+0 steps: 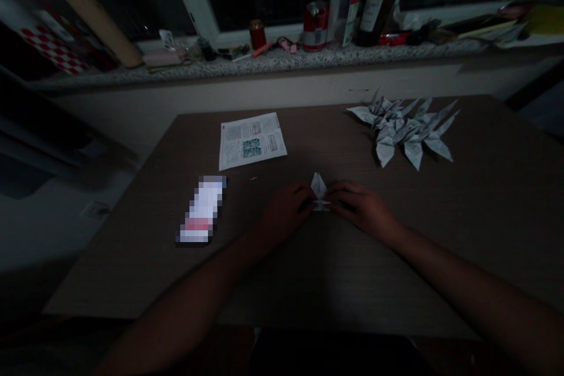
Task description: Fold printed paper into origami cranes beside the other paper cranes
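Observation:
A small folded piece of printed paper lies on the table between my two hands, its pointed end facing away from me. From the left, my left hand grips its edge with curled fingers. My right hand holds the opposite edge, thumb and fingers closing on the paper. Farther right, several folded paper cranes made of the same kind of printed paper sit in a cluster. Dim light hides the exact fingertip contact.
A printed sheet lies at the back left of the wooden table. Nearer me is a phone with a lit, pixelated screen. Behind the table, a granite windowsill carries a red can, bottles and small clutter.

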Tool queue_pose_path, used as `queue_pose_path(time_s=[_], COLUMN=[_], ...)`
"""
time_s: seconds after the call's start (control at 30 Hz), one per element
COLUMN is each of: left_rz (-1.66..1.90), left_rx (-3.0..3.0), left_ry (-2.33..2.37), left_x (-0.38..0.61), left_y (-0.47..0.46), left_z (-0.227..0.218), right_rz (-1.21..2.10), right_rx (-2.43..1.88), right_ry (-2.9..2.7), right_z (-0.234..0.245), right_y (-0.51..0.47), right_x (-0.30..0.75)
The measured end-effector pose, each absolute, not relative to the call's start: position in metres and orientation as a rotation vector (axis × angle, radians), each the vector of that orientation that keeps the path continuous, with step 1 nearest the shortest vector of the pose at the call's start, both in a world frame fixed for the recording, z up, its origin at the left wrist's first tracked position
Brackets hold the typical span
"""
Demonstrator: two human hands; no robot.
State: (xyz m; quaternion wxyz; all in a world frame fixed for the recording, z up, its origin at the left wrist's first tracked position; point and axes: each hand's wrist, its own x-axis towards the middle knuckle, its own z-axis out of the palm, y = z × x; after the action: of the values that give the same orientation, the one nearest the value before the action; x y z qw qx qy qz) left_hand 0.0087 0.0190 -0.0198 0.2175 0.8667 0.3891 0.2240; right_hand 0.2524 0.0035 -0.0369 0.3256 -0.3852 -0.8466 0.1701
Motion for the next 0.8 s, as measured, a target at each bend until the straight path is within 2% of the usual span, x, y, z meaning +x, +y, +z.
queue_pose_path(time_s=[0.8], left_rz=[0.447], left_rx=[2.587], left_ry=[1.063], left_x=[0.0053], left_y=[0.0106], left_z=[-0.0161], right_rz=[0.255], right_rx=[-0.958], right_ry=[-2.455], right_z=[-0.03], right_y=[-0.0043], right_x=[0.261])
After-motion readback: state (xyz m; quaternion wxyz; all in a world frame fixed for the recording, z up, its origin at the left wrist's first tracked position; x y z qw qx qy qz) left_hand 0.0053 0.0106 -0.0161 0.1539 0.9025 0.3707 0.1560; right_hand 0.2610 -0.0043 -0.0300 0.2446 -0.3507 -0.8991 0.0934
